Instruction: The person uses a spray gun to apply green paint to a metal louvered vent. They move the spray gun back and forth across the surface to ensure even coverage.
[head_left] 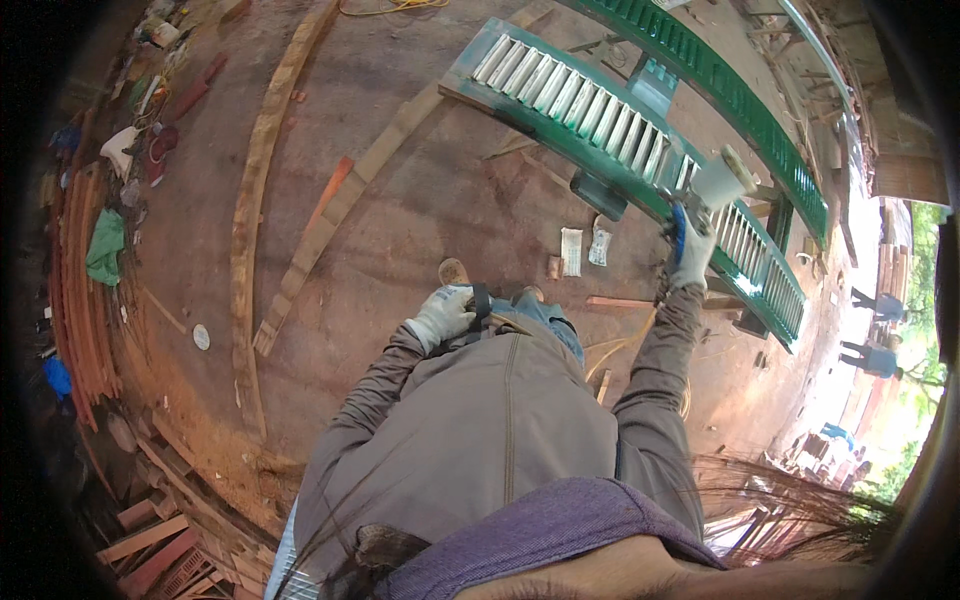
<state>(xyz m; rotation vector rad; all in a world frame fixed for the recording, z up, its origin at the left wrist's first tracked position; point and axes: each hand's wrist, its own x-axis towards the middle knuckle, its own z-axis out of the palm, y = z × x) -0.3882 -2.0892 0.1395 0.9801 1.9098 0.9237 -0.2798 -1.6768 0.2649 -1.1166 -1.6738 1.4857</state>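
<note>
My right hand (692, 252), in a white and blue work glove, reaches out to the right. Its fingers are wrapped round a paint spray gun (678, 205) with a whitish cup (722, 182). The gun is over a long green metal frame (545, 130) set with a row of slats (575, 100); some are whitish and some streaked green. Whether the gun touches the frame, I cannot tell. Near my waist, my left hand (442, 318), also in a pale glove, is closed at a black strap (482, 302). Its fingertips are partly hidden.
A second green slatted piece (740, 90) lies beyond the frame. Long wooden beams (262, 170) cross the floor on the left. Two small packets (571, 252) and a yellow hose (620, 345) lie near my feet. Two people (878, 305) stand far right. Timber scraps (150, 540) fill the lower left.
</note>
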